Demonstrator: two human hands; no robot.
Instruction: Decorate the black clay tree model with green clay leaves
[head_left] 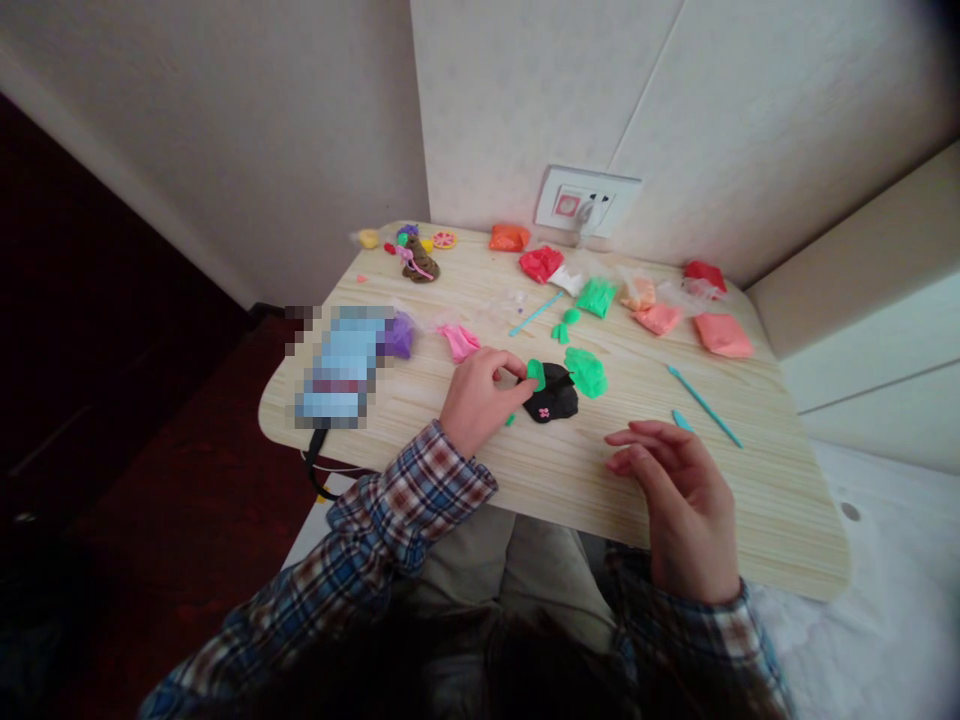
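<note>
My left hand (484,395) pinches a small flat piece of green clay (535,374) between thumb and fingers, at the upper left edge of a flattened black clay shape (556,400). Whether the piece rests on the black clay or hangs just over it I cannot tell. A tiny pink clay flower (544,412) sits on the black shape. Right beside it lies a flat green clay sheet (586,372). My right hand (682,500) is held over the table's right front, fingers apart and curved, holding nothing. A blue-green tool (681,420) lies just beyond its fingers.
The wooden table (465,285) carries several clay packets, such as a coral one (722,335), along the back. A phone (341,365), blurred out, lies left. Longer sticks (705,405) lie right. A brown clay figure (420,262) stands at the back left. A wall socket (589,200) is behind.
</note>
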